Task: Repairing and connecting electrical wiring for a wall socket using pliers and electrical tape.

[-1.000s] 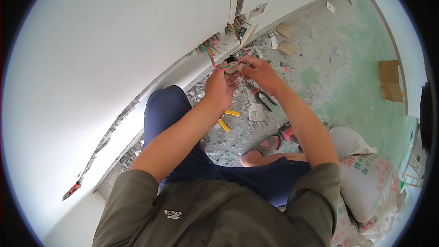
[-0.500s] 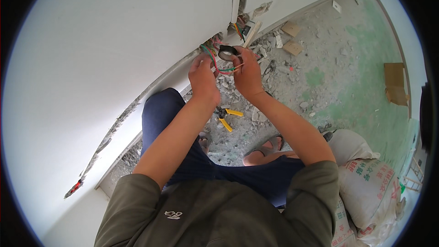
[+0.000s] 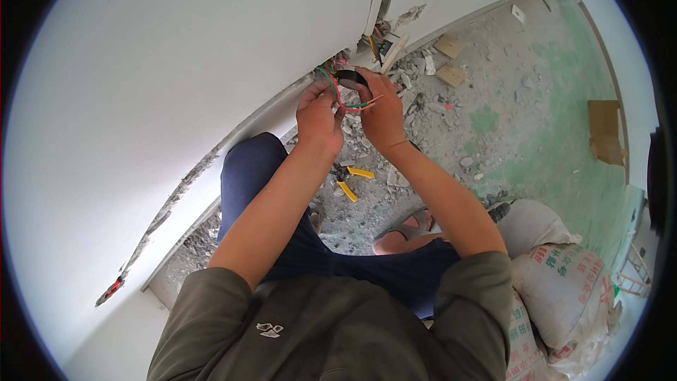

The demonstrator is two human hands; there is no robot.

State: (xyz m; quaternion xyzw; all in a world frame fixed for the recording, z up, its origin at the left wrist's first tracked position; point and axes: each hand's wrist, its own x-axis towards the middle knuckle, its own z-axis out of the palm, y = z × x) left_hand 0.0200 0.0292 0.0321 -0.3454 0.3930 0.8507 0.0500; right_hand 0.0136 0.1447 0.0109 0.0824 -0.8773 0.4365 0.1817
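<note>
Black tape [image 3: 350, 77], red-green wires [image 3: 356, 106]
Right hand's [image 3: 381, 114] fingers curl round tape; left hand's [image 3: 317, 114] half-curled by wires, can't tell grip

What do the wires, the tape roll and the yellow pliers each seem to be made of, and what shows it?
Wires: probably copper in smooth plastic; red and green sleeves, coppery bare ends.
Tape roll: likely plastic; a smooth black band.
Yellow pliers: handles look like plastic, evenly coloured; dark head, perhaps metal.
</note>
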